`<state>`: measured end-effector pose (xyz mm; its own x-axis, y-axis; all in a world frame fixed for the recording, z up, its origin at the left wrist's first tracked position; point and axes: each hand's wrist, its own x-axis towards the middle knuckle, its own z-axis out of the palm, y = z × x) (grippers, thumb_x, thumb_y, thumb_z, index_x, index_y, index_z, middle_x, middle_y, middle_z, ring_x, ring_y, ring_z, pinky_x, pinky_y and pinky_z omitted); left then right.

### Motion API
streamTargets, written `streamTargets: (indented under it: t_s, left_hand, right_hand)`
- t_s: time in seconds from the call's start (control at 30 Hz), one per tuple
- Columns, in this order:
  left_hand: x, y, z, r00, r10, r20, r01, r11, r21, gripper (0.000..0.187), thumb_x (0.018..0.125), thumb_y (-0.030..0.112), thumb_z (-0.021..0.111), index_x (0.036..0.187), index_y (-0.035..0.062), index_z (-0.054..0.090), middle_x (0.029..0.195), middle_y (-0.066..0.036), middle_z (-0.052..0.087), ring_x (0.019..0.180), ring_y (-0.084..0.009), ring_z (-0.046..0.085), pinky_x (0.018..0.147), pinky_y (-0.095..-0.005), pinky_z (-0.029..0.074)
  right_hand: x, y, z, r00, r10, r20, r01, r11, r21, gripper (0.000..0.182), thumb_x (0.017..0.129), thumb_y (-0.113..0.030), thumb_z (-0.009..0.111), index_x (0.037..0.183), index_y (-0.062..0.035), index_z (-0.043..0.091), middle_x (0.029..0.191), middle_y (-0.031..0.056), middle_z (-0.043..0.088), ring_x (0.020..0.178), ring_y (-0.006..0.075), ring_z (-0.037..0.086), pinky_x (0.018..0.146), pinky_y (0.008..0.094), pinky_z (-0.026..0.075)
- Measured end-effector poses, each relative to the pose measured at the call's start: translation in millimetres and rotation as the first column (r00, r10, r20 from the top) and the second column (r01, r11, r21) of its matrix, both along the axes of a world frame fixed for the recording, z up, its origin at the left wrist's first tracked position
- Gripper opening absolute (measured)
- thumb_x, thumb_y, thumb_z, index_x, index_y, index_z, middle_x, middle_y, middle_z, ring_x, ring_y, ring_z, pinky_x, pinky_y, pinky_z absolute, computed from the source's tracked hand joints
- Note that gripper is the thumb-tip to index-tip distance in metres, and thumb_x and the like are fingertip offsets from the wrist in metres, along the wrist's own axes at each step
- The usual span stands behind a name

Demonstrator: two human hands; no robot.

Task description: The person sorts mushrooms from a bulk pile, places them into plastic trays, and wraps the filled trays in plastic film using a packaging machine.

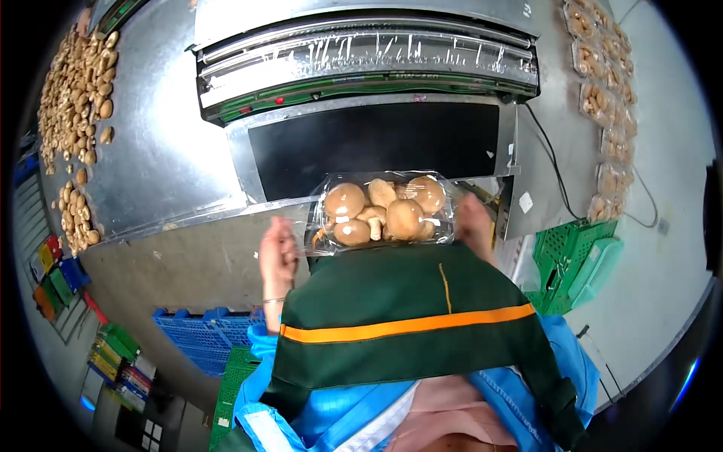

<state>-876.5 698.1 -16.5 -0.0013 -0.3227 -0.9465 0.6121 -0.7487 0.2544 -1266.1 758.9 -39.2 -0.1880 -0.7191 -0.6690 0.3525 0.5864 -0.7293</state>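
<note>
A clear tray of brown mushrooms [404, 218] with plastic film over it sits close to my body, at the front edge of the black plate [376, 139] of the wrapping machine. My left hand [279, 252] is at the tray's left side, its fingers closed on the loose film that sticks out there. At the right end of the tray is my right hand [474, 222], blurred and partly hidden, its fingers against the film. Several whole mushrooms show through the film.
The machine's film rollers [369, 56] lie beyond the black plate. Loose mushrooms [79, 98] are heaped at the far left. Packed trays [599, 102] stand in rows at the right, near a black cable [553, 154]. A green crate [557, 260] is at the lower right.
</note>
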Motion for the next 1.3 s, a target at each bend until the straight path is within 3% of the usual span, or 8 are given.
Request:
streamTargets:
  t_s: [0.1, 0.23, 0.4, 0.57, 0.67, 0.87, 1.2, 1.3]
  left_hand:
    - [-59.6, 4.0, -36.0, 0.716, -0.546, 0.434, 0.657, 0.738, -0.156, 0.014, 0.086, 0.014, 0.055, 0.087, 0.0032, 0.063, 0.069, 0.0, 0.059, 0.063, -0.008, 0.055, 0.052, -0.0222, 0.043]
    - [-83.5, -8.5, -49.7, 0.657, -0.279, -0.7, 0.212, 0.96, -0.183, 0.02, 0.086, 0.014, 0.052, 0.103, 0.0036, 0.058, 0.1, -0.009, 0.058, 0.084, -0.0146, 0.055, 0.074, -0.0301, 0.047]
    - [-125.2, -63.2, 41.7, 0.619, -0.699, -0.358, 0.16, 0.559, -0.814, 0.042, 0.075, 0.019, 0.066, 0.112, 0.0051, 0.051, 0.125, -0.013, 0.043, 0.117, -0.0238, 0.041, 0.097, -0.0343, 0.036]
    - [-195.3, -113.8, 114.6, 0.352, -0.728, -0.588, 0.435, 0.683, -0.586, 0.04, 0.085, 0.017, 0.057, 0.121, 0.0025, 0.046, 0.119, -0.007, 0.048, 0.112, -0.0142, 0.047, 0.095, -0.0268, 0.039]
    - [-263.4, -120.9, 93.1, 0.705, -0.663, -0.253, 0.326, 0.619, -0.714, 0.024, 0.086, 0.006, 0.055, 0.109, 0.0035, 0.049, 0.106, -0.003, 0.054, 0.098, -0.011, 0.051, 0.086, -0.0233, 0.041]
    - [-274.6, -148.7, 158.0, 0.695, -0.493, 0.524, 0.579, -0.048, -0.814, 0.017, 0.085, -0.006, 0.051, 0.1, 0.0018, 0.049, 0.096, -0.009, 0.054, 0.083, -0.0147, 0.054, 0.076, -0.0261, 0.045]
    - [-126.4, -177.6, 148.1, 0.61, 0.261, 0.748, 0.564, 0.52, -0.642, 0.013, 0.091, 0.009, 0.05, 0.102, 0.0036, 0.056, 0.1, -0.004, 0.057, 0.081, -0.0095, 0.052, 0.072, -0.021, 0.042]
    - [-103.8, -182.2, 143.9, 0.568, 0.327, 0.755, 0.537, 0.548, -0.641, 0.014, 0.092, 0.01, 0.049, 0.103, 0.0034, 0.056, 0.102, -0.005, 0.057, 0.08, -0.0093, 0.05, 0.071, -0.0209, 0.041]
  right_hand:
    - [27.7, -6.4, -46.1, 0.463, 0.705, -0.538, -0.574, 0.7, 0.424, 0.042, 0.084, -0.026, 0.053, 0.12, -0.0041, 0.048, 0.114, 0.0123, 0.056, 0.103, 0.0265, 0.054, 0.083, 0.0352, 0.044]
    - [57.3, 13.5, -75.2, 0.456, 0.846, -0.276, -0.719, 0.533, 0.445, 0.047, 0.082, -0.021, 0.056, 0.125, -0.0044, 0.043, 0.12, 0.0111, 0.051, 0.108, 0.024, 0.049, 0.088, 0.0351, 0.041]
    - [32.5, 6.6, -30.7, 0.649, 0.752, 0.111, -0.756, 0.622, 0.203, 0.057, 0.079, -0.015, 0.059, 0.131, -0.0047, 0.037, 0.127, 0.0095, 0.046, 0.116, 0.0208, 0.043, 0.095, 0.035, 0.037]
    - [-10.8, -31.4, 80.5, 0.859, 0.446, 0.25, -0.429, 0.895, -0.125, 0.069, 0.077, -0.008, 0.062, 0.137, -0.005, 0.03, 0.134, 0.0079, 0.04, 0.123, 0.0177, 0.038, 0.101, 0.0348, 0.033]
    - [-47.4, -49.3, 99.9, 0.562, -0.078, 0.823, 0.592, 0.733, -0.335, 0.054, 0.087, -0.013, 0.053, 0.136, -0.0048, 0.033, 0.13, 0.0092, 0.044, 0.12, 0.0204, 0.042, 0.101, 0.0362, 0.035]
    - [-317.2, -44.3, 63.2, 0.674, -0.698, 0.242, 0.729, 0.572, -0.376, 0.056, 0.089, -0.055, 0.04, 0.124, -0.0126, 0.047, 0.121, 0.006, 0.054, 0.107, 0.0247, 0.054, 0.088, 0.0429, 0.047]
    - [-535.8, -70.7, -98.7, 0.297, -0.899, -0.323, 0.888, 0.384, -0.253, 0.056, 0.084, -0.053, 0.053, 0.116, -0.008, 0.055, 0.118, 0.0142, 0.056, 0.106, 0.0289, 0.054, 0.084, 0.0399, 0.047]
    - [-466.5, -122.2, -38.0, -0.132, -0.186, -0.974, 0.744, 0.631, -0.221, 0.065, 0.08, -0.055, 0.055, 0.12, -0.0048, 0.051, 0.117, 0.0217, 0.052, 0.108, 0.0345, 0.051, 0.085, 0.0433, 0.044]
